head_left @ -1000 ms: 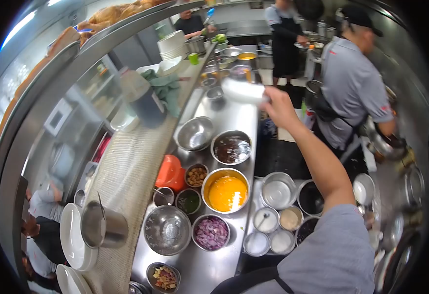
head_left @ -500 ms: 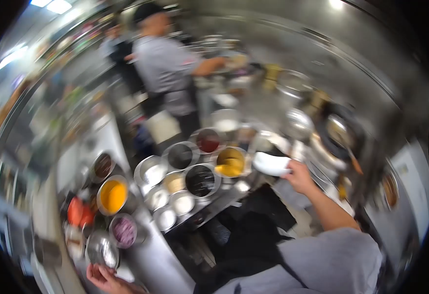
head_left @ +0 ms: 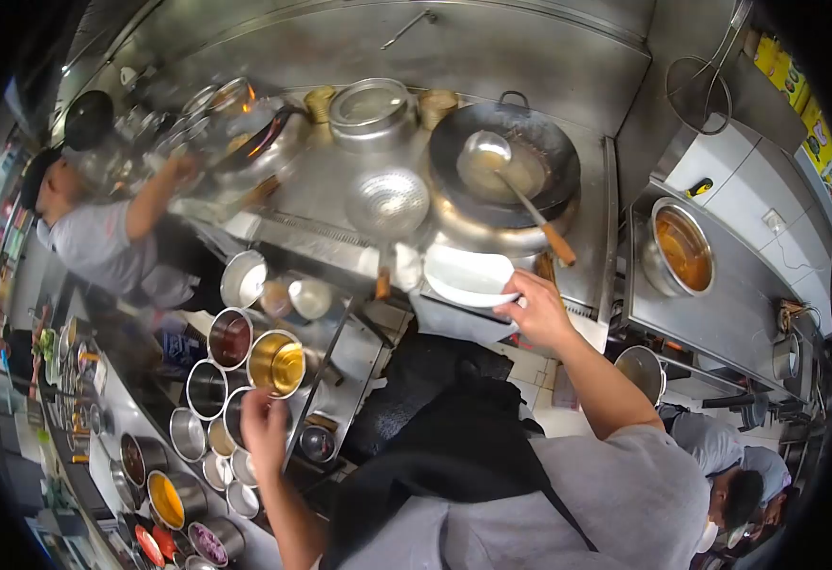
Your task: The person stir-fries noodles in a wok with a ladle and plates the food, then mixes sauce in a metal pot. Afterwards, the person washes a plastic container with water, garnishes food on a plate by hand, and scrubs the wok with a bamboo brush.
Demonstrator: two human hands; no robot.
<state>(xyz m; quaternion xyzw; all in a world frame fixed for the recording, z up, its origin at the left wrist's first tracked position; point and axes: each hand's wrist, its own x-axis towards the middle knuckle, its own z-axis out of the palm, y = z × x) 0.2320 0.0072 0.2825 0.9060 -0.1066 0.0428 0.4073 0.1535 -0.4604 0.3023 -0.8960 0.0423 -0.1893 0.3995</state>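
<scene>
My right hand (head_left: 536, 311) grips the rim of a white bowl (head_left: 473, 296) from the right, thumb and fingers closed on it. The bowl is in front of the stove's edge; its inside looks pale. My left hand (head_left: 264, 432) is raised over the pots of sauces and seasonings, slightly blurred, with fingers apart and nothing visible in them. Just beyond its fingertips is a pot of yellow oil (head_left: 277, 363), and a pot of dark red sauce (head_left: 230, 339) stands beside that. A black wok (head_left: 554, 157) with a ladle (head_left: 530, 204) resting in its liquid sits beyond the bowl.
A perforated strainer (head_left: 389, 201) and a lidded steel pot (head_left: 370, 109) are on the stove (head_left: 311, 195). A co-worker (head_left: 102, 228) cooks at a flaming wok on the left. A pot of brown liquid (head_left: 687, 249) stands on the right counter. Other people are at lower right.
The view has swung rightward to the stove and wok. My left hand has left the steel bowl and risen over the pots. The white bowl is still in my right hand, its opening now visible.
</scene>
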